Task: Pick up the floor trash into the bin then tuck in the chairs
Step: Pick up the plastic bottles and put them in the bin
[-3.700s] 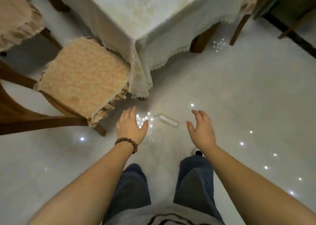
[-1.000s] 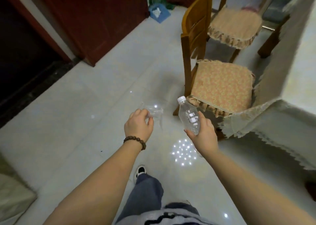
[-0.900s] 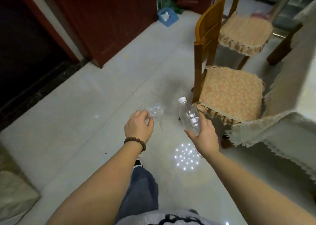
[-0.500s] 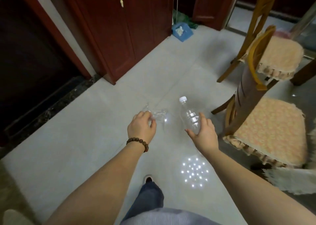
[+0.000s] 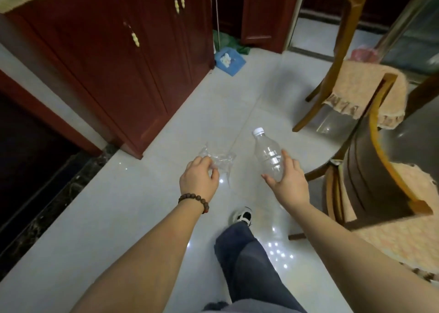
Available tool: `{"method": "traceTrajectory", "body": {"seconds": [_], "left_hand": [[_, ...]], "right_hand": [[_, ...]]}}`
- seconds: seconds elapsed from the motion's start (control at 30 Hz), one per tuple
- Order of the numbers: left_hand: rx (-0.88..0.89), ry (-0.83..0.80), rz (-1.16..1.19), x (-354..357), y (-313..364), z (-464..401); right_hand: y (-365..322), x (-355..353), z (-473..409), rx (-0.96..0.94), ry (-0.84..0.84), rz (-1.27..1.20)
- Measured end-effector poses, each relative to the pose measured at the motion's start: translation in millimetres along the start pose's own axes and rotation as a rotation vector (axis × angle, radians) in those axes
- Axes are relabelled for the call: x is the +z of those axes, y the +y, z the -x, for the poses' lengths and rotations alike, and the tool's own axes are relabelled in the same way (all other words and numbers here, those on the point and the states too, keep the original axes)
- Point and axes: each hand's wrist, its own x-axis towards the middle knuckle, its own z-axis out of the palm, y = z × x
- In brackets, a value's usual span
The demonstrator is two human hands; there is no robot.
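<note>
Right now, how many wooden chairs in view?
2. One wooden chair with an orange frilled cushion stands farther off at upper right; a second wooden chair with a curved backrest is close by at right, partly cropped. Others may be out of frame.

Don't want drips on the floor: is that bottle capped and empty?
Capped and seemingly empty: the bottle in the right hand has its white cap on, and the floor shows through it.

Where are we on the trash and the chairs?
Pickup looks done: left hand grips crumpled clear plastic wrap, right hand holds the clear plastic bottle. Nothing binned yet; no bin clearly identifiable. Two cushioned wooden chairs look untucked.
</note>
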Motion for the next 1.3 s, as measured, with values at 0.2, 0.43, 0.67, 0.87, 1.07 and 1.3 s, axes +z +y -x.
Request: {"method": "traceTrajectory", "body": {"seconds": [0.2, 0.43, 0.67, 0.87, 1.07, 1.3], "left_hand": [[0.045, -0.025, -0.016, 40, 19, -159], [0.097, -0.012, 0.002, 56, 70, -358], [0.17, -0.045, 0.006, 89, 105, -525], [0.279, -0.096, -0.018, 139, 122, -693], [0.334, -0.127, 0.038, 168, 156, -872], [0.435, -0.227, 0.067, 218, 223, -1006]], "right_hand": [[-14, 6, -162, 0.054, 0.04, -0.054], [-43, -23, -346, 0.1, 0.107, -0.034], [-57, -33, -496, 0.162, 0.159, -0.022], [-63, -17, -651, 0.22, 0.205, -0.026], [-84, -23, -811, 0.329, 0.246, -0.038], [-72, -56, -931, 0.467, 0.32, -0.036]]}}
